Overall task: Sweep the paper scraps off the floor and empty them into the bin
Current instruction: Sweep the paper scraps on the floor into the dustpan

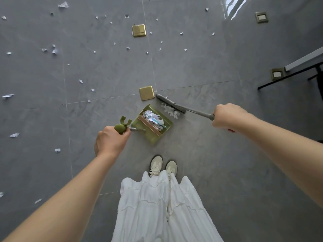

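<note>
Green dustpan [151, 123], seemingly half-full: paper scraps [153, 118].

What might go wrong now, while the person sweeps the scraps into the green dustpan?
1. The dustpan already holds a heap of scraps; more could spill over.
2. The small pile by the broom head lies beside the pan's edge and may slip past it.
3. Many scraps remain far away.

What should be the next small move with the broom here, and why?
Probably draw the broom in the right hand toward the green dustpan, held by the left hand: a small pile of scraps lies under its bristles, just outside the pan's open edge.
</note>
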The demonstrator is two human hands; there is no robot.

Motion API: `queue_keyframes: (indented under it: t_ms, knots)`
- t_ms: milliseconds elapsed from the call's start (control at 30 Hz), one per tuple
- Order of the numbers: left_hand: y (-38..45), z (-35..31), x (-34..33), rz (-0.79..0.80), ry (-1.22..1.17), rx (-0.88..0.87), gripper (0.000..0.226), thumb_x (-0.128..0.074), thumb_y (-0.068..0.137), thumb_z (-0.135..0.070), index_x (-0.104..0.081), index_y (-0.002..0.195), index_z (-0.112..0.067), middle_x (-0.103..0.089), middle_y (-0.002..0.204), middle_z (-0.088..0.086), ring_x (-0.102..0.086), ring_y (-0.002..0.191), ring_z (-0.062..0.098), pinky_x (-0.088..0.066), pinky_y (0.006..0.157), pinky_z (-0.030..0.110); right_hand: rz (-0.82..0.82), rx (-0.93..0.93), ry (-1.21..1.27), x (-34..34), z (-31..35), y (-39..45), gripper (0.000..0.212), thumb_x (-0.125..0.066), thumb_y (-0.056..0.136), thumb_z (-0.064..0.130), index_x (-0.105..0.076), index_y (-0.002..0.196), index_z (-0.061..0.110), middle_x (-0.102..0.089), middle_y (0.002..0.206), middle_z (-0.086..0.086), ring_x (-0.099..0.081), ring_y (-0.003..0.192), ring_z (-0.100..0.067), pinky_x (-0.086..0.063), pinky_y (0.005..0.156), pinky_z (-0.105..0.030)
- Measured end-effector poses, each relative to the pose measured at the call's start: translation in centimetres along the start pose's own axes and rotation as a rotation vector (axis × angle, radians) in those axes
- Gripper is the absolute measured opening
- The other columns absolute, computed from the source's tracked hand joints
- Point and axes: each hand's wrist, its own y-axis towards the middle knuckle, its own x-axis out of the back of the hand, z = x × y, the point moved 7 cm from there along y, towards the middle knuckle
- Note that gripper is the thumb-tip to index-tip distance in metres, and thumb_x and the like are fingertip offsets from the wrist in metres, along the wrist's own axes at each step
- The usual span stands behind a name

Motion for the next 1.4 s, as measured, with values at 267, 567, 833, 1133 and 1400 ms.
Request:
queue_keyframes:
  t_ms: [267,567,833,1133,1400]
  knots:
    - [-0.2,0.4,-0.4,0.012,-0.004,-0.005,0.046,-0.065,0.086,-0.051,-0.054,0.060,-0.014,-0.050,0.061,0.008,-0.054,0.073,0.035,-0.039,0.064,0.032,-0.010,-0.106,0.118,0.3,-2.2,-0.8,0.013,-0.049,0.086,0.016,-0.059,0.093,0.012,-0.060,0.077,-0.011,-0.062,0.050,-0.024,-0.049,0.045,-0.024]
    - [0.0,-0.2,-0.5,0.005,-0.008,-0.006,0.046,-0.065,0.085,-0.051,-0.051,0.058,-0.016,-0.054,0.067,0.013,-0.054,0.073,0.035,-0.039,0.064,0.032,0.109,-0.170,0.282,-3.2,-1.9,-1.8,0.014,-0.046,0.085,0.011,-0.057,0.083,0.003,-0.058,0.078,-0.017,-0.062,0.052,-0.027,-0.049,0.042,-0.026]
    - [0.2,-1.1,-0.7,0.003,0.007,-0.028,0.047,-0.064,0.087,-0.050,-0.048,0.058,-0.018,-0.052,0.067,0.011,-0.049,0.072,0.032,-0.039,0.064,0.033,0.159,-0.075,0.291,-4.3,1.6,-3.0,0.012,-0.043,0.083,0.009,-0.054,0.082,0.004,-0.060,0.074,-0.016,-0.061,0.048,-0.026,-0.055,0.047,-0.031]
    - [0.6,-2.0,-1.2,0.016,0.016,-0.061,0.043,-0.063,0.087,-0.052,-0.053,0.066,-0.015,-0.055,0.072,0.013,-0.050,0.073,0.033,-0.039,0.064,0.033,0.222,0.024,0.139,-4.8,3.0,-5.5,0.017,-0.042,0.085,0.010,-0.057,0.092,0.008,-0.061,0.077,-0.012,-0.057,0.044,-0.022,-0.046,0.039,-0.023]
    - [0.1,-1.2,-1.0,0.021,0.020,-0.054,0.044,-0.063,0.087,-0.054,-0.061,0.076,-0.011,-0.065,0.085,0.021,-0.063,0.088,0.040,-0.041,0.066,0.033,0.168,-0.019,0.155,-2.1,1.7,-6.6,0.019,-0.045,0.086,0.012,-0.060,0.098,0.009,-0.056,0.082,-0.011,-0.056,0.048,-0.022,-0.046,0.038,-0.022]
